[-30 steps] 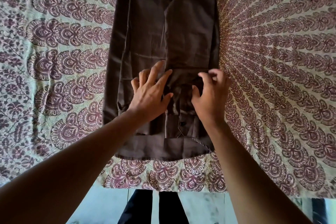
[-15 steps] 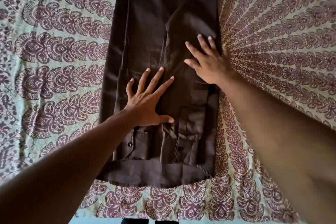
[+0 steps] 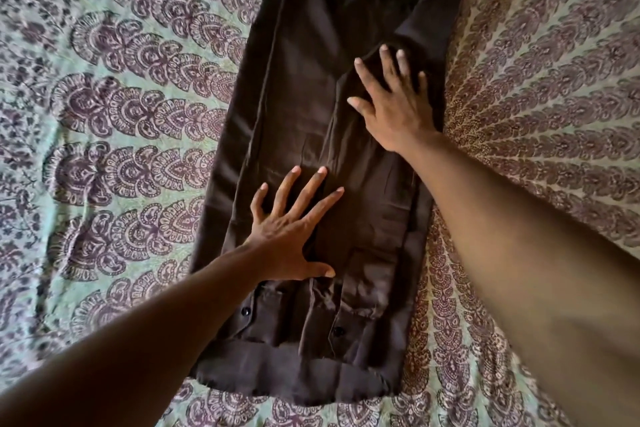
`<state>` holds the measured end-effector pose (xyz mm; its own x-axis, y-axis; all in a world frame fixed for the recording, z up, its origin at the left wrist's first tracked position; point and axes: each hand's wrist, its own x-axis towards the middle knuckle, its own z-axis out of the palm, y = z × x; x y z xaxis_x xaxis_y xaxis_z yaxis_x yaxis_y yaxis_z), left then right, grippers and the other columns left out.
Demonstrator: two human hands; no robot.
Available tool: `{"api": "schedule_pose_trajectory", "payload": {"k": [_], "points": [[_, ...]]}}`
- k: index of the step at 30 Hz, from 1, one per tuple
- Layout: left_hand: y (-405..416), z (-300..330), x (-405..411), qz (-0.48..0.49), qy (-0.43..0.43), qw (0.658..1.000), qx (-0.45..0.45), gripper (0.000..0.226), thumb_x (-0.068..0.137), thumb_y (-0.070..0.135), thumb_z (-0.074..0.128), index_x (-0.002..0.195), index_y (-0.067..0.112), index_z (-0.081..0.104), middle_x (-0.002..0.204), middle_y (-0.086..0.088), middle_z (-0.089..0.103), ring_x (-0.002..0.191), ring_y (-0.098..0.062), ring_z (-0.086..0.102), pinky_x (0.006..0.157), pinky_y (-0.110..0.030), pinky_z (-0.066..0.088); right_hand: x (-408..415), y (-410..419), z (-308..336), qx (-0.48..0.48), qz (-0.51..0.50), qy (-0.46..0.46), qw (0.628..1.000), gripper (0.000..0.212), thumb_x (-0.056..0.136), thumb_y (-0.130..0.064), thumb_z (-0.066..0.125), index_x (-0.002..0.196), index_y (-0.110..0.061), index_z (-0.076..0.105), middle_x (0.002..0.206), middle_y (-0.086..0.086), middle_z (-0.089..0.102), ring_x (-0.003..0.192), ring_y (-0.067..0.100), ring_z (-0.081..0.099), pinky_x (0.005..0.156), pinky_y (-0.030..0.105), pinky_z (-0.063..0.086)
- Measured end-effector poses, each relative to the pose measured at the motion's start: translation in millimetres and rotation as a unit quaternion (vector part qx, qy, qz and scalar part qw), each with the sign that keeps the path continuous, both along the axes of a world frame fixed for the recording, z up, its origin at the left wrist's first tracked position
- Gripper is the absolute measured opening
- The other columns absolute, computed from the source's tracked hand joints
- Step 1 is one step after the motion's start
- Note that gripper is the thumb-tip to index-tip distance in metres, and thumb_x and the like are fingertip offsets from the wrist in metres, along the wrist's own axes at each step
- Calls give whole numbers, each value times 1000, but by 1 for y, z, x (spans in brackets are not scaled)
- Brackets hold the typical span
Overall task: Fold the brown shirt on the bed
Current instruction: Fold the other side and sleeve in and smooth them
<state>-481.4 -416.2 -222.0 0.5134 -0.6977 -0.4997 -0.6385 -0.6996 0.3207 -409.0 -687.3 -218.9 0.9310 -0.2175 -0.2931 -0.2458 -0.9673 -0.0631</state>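
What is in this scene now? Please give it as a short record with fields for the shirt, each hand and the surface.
shirt: brown shirt, lying flat in a long narrow strip, sides folded inward, two buttons visible near the close end
left hand: left hand flat on the shirt, fingers spread and straight
right hand: right hand flat on the shirt farther up, on the folded-in right side, fingers spread
surface: bed covered with a green and purple patterned sheet
fold stage: crosswise fold not yet made

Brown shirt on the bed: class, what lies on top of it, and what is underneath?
On the long, folded brown shirt two open hands press flat: left hand, right hand. Beneath it lies the green-and-maroon patterned bedspread; the part under the shirt is covered.
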Motion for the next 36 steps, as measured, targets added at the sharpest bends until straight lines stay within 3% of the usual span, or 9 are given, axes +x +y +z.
{"api": "schedule_pose_trajectory", "payload": {"k": [5, 8, 13, 17, 23, 26, 29, 36], "points": [[0, -1, 0, -8, 6, 1000, 6, 135, 61, 90, 67, 150, 56, -29, 156, 15, -49, 148, -27, -41, 116, -71, -9, 6, -19, 5, -26, -50, 75, 996, 79, 88, -89, 20, 156, -59, -6, 173, -3, -10, 160, 34, -3, 122, 69, 10], [0, -1, 0, -9, 7, 1000, 8, 135, 61, 90, 67, 151, 56, -28, 157, 15, -49, 148, -27, -41, 116, -70, -10, 22, -28, 15, -23, -106, 96, 989, 88, 84, -93, 17, 160, -52, -5, 173, 5, -10, 159, 37, -3, 122, 69, 11], [-1, 1, 1, -9, 9, 1000, 13, 135, 61, 91, 66, 149, 56, -30, 155, 16, -51, 144, -24, -45, 116, -70, -10, -2, 4, 18, -18, -57, 0, 998, 89, 91, -85, 23, 164, -38, 2, 174, 8, -6, 159, 36, -3, 123, 67, 14], [-1, 0, 0, -6, 5, 1000, 7, 134, 61, 92, 64, 148, 58, -31, 155, 16, -50, 147, -27, -43, 117, -70, -10, -51, 36, 1, -21, -28, 14, 999, 87, 92, -84, 21, 163, -40, -3, 174, 3, -10, 160, 34, -2, 122, 64, 17], [0, 0, -1, -7, -6, 1000, 13, 135, 58, 95, 63, 149, 58, -30, 157, 16, -48, 150, -29, -39, 119, -71, -7, -79, 22, -2, -6, -144, -5, 990, 92, 89, -85, 19, 165, -35, 3, 173, 9, -6, 160, 35, -3, 125, 62, 16], [-1, 2, -2, -5, -9, 1000, 13, 135, 58, 95, 63, 149, 58, -30, 157, 17, -47, 151, -28, -37, 119, -70, -7, -105, 36, 5, -21, -84, -28, 996, 85, 95, -78, 27, 165, -33, 7, 173, 10, -4, 160, 34, 0, 124, 61, 15], [1, 3, -4, -4, -18, 1000, 1, 134, 57, 95, 63, 150, 58, -26, 160, 16, -44, 152, -28, -35, 120, -70, -6, -136, 51, 3, 0, -21, 19, 1000, 80, 98, -73, 32, 164, -39, 4, 174, 7, -6, 160, 33, 3, 124, 60, 18], [5, 5, -6, -16, -28, 999, -29, 141, 53, 93, 68, 157, 51, -17, 162, 5, -43, 155, -32, -27, 119, -73, -1, -147, 52, 6, -51, -39, -58, 996, 78, 101, -64, 39, 165, -25, 16, 172, 17, 3, 159, 38, 7, 126, 57, 11]]}}
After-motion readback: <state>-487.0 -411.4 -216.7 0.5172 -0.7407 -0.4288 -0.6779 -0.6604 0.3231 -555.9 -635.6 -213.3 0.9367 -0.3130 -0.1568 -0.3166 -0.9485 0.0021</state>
